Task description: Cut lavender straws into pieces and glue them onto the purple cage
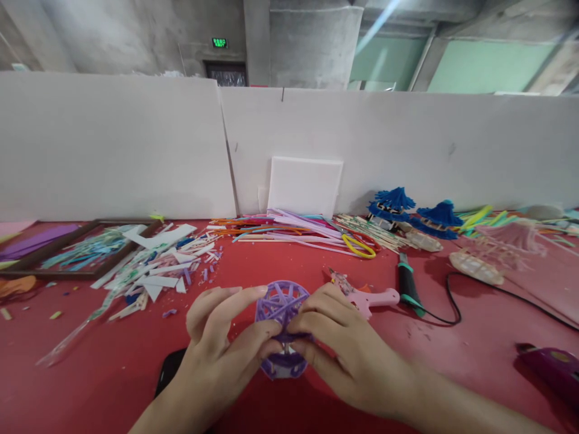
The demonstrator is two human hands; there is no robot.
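Note:
Between my two hands is a small round openwork model made of purple strips [281,301], with spokes meeting at the middle of its top. My left hand [230,331] grips its left side, thumb and a finger pressed near the centre while other fingers lift away. On the right, my right hand [341,343] pinches the model with bent fingers and thumb. The lower part shows purple curved pieces and a pale core; the fingertips hide its middle. Just beyond my right hand lies a pink-handled tool [375,298], its kind unclear.
A glue gun [409,283] with a black cable lies to the right. Yellow and orange scissors [359,246] rest on coloured pipe cleaners [289,229]. Blue-roofed models [391,205] stand at the back right. White scraps [158,280] pile up left; a black phone-like object [169,371] is beside my left wrist.

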